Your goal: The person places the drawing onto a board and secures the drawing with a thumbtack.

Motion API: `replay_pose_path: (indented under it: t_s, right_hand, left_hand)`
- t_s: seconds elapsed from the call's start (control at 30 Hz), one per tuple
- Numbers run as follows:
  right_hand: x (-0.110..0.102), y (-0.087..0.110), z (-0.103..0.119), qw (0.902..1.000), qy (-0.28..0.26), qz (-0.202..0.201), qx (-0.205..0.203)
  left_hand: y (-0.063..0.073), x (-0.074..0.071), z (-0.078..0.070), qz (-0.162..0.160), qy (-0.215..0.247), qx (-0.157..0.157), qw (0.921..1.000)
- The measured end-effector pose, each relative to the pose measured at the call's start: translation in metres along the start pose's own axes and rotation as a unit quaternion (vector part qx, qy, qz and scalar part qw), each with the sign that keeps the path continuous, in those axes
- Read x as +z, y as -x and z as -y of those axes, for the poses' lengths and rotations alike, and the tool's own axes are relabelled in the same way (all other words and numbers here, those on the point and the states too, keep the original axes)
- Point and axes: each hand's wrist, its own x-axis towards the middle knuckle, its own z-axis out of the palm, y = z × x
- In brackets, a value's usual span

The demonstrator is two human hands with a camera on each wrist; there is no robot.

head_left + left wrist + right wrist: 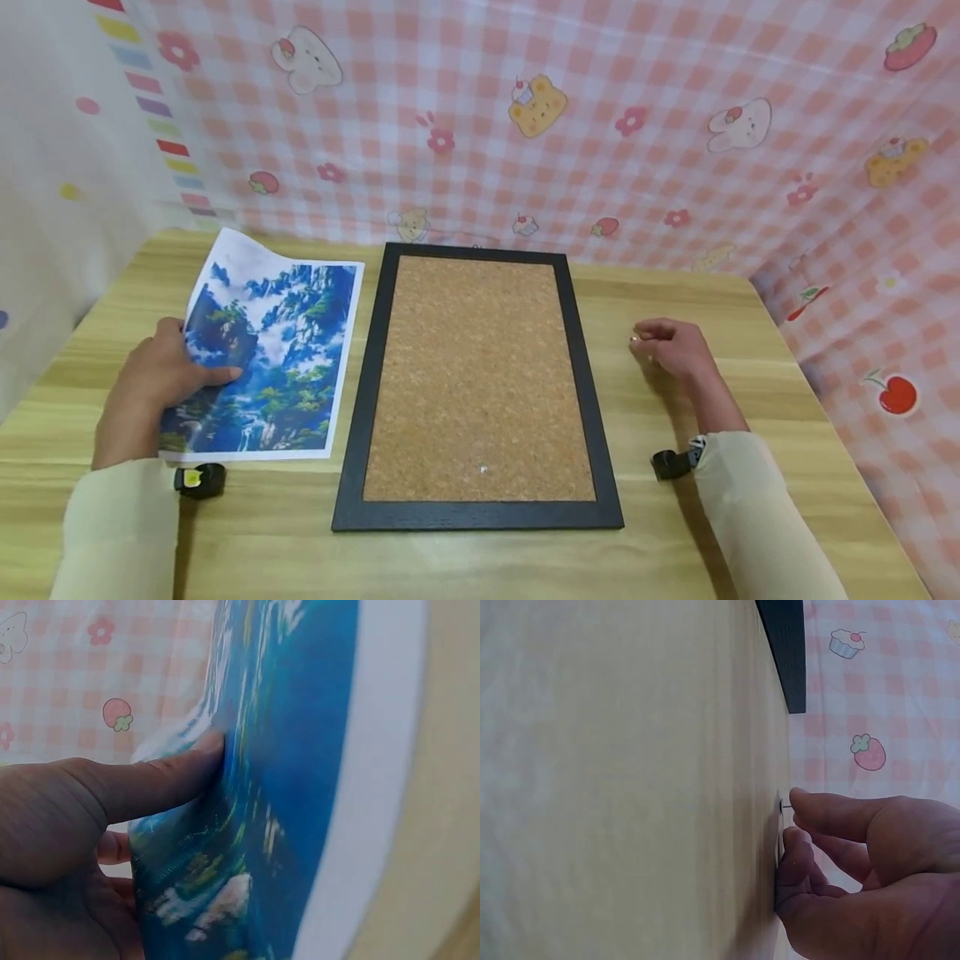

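landscape print point(300, 358): located on the left of the bench point(480, 568), just beside the cork board point(480, 358), no overlap found. the print's right edge runs close along the left rail of the black frame point(367, 400). long axes of print and board both run away from the person, roughly parallel. this side-by-side relation is judged to govern any coming move: the board lies to the right of the print, and the left hand point(161, 371) is the nearer one.

left grip: pinching the print at its left edge, thumb on the picture face, fingers behind. the sheet is bowed near the thumb; whether its lower edge touches the bench cannot be told.

right hand point(671, 346): low over the bench, right of the board and well apart from the print. fingers curled inward, tips pointing toward the board. right grip: appears to pinch a small pin point(786, 806), its thin shaft visible at a fingertip.

also noted: small shiny piece point(483, 469) on the cork, near the bottom rail.
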Motion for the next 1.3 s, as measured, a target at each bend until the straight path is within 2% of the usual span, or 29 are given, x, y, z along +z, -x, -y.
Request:
replay_pose_path:
  t_s: [0.1, 0.23, 0.33, 0.6, 0.9, 1.13, 1.3]
  right_hand:
    - [0.001, -0.002, 0.001, 0.9999, 0.007, -0.011, -0.003]
    - [0.001, -0.002, 0.003, 0.9997, 0.018, -0.017, -0.001]
    - [0.001, -0.002, 0.002, 0.9992, 0.034, -0.019, -0.002]
    - [0.001, -0.003, 0.002, 0.9977, 0.06, -0.032, -0.006]
    - [0.002, 0.0, 0.003, 0.9984, 0.049, -0.029, -0.007]
    - [0.002, -0.001, 0.003, 0.9983, 0.034, -0.045, -0.017]
    - [0.001, -0.002, 0.003, 0.9985, 0.029, -0.043, -0.018]
  left_hand:
    - [0.0, -0.002, -0.002, 0.008, 0.01, -0.018, 0.9998]
    - [0.001, -0.001, -0.006, 0.003, 0.022, -0.032, 0.9992]
    - [0.001, 0.001, -0.006, -0.007, 0.034, -0.021, 0.9992]
    - [0.0, 0.007, -0.007, -0.029, 0.104, 0.005, 0.9942]
    - [-0.001, 0.008, -0.009, -0.067, 0.118, 0.018, 0.9905]
    - [-0.002, 0.008, -0.011, -0.083, 0.148, 0.008, 0.9855]
    - [-0.003, 0.009, -0.011, -0.109, 0.142, 0.015, 0.9837]
